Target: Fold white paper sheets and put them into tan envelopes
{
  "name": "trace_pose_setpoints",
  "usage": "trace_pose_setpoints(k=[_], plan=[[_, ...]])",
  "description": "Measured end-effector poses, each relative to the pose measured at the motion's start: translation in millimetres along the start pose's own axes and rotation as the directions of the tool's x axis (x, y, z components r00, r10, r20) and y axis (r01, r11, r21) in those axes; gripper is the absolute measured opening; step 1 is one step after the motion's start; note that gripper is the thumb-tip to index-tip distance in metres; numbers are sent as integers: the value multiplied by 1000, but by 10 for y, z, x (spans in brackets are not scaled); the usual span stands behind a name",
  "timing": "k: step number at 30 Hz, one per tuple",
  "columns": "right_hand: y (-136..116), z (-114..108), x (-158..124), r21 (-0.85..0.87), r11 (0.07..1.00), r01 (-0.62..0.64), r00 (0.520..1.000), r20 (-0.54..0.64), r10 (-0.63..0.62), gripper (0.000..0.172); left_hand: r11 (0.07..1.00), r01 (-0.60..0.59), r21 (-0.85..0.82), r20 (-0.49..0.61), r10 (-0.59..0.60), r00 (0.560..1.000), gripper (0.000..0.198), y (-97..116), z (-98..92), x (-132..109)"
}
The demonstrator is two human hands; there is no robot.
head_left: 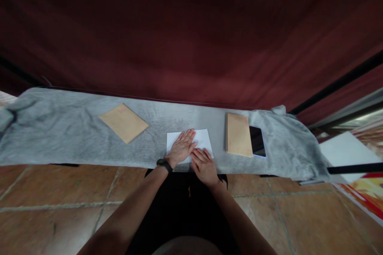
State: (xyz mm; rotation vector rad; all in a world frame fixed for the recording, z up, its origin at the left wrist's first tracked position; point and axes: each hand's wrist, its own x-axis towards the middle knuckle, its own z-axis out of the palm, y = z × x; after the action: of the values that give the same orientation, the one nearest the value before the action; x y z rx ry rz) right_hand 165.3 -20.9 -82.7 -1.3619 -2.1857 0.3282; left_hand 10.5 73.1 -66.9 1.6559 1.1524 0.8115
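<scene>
- White paper [204, 138] lies midway along the grey cloth [179, 114], beneath our left hand [181, 148] and right hand [205, 166].
- Our fingers lie nearly straight, gripping nothing.
- We do best pressing evenly, so nothing slides.
- Cloth wrinkles toward both ends; red curtain [191, 44] hangs beyond, brown tiles [72, 189] spread below.

I was in a curtained-off space like a makeshift booth, though I could not tell whether it belonged to a home, a shop or a workshop. A dark red fabric curtain [191, 48] hung just beyond the long, narrow table draped in soft grey cloth [72, 131], and straight black poles [341, 81] showed at the sides. Below were orange-brown floor tiles [287, 219] with pale grout, and a red-and-yellow printed sheet [366, 195] showed at my right.
</scene>
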Motion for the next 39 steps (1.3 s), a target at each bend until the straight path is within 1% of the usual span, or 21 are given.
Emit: trace_pose_setpoints(k=[3, 6, 9, 14, 18, 21, 25, 27, 29, 31, 32, 34, 36, 37, 39], plan=[[38, 11, -11, 44, 999, 1, 1000, -10, -1, 37, 1000, 8, 29, -22, -7, 1000, 46, -22, -2, 58], [89, 44, -27, 122, 992, -40, 995, -91, 51, 37, 998, 26, 58, -36, -24, 999, 49, -11, 23, 2], [121, 86, -34, 188, 977, -97, 979, -156, 128, 38, 994, -17, 104, -13, 19, 1000, 48, 3, 57, -171], [122, 117, -36, 264, 948, -179, 952, -198, 235, 37, 994, -76, 74, 41, 73, 996, 47, 25, 65, -575], [124, 108, -30, 257, 948, -187, 953, -186, 238, 37, 975, -116, 192, 158, 86, 984, 46, 35, 27, -845], [119, 113, 57, 195, 964, -180, 962, -168, 214, 36, 962, -118, 245, 199, 69, 977, 46, 10, 11, -949], [98, 163, 319, 116, 991, -66, 996, -55, 73, 37, 973, -127, 195, 142, 100, 985, 39, -34, 21, -983], [99, 203, 449, 60, 997, -53, 998, -14, 54, 38, 977, -134, 167, 104, 118, 988, 37, -43, 29, -985], [118, 238, 538, -14, 997, -70, 997, 9, 70, 40, 969, -146, 198, 80, 133, 988, 40, -49, 33, -986], [158, 258, 586, -95, 991, -89, 995, 27, 92, 42, 933, -172, 315, 74, 157, 985, 46, -64, 29, -983], [184, 261, 597, -136, 985, -103, 994, 31, 108, 43, 895, -190, 403, 81, 172, 982, 50, -79, 22, -979], [245, 254, 603, -212, 968, -133, 989, 37, 144, 45, 772, -224, 595, 102, 204, 974, 55, -120, -4, -966], [314, 237, 596, -270, 950, -159, 984, 37, 176, 47, 629, -233, 742, 107, 232, 967, 58, -167, -47, -948], [350, 228, 587, -292, 941, -171, 982, 32, 189, 48, 576, -224, 787, 98, 241, 965, 58, -187, -74, -938], [423, 210, 559, -325, 926, -192, 979, 8, 206, 50, 516, -191, 835, 68, 249, 966, 60, -217, -133, -920]])
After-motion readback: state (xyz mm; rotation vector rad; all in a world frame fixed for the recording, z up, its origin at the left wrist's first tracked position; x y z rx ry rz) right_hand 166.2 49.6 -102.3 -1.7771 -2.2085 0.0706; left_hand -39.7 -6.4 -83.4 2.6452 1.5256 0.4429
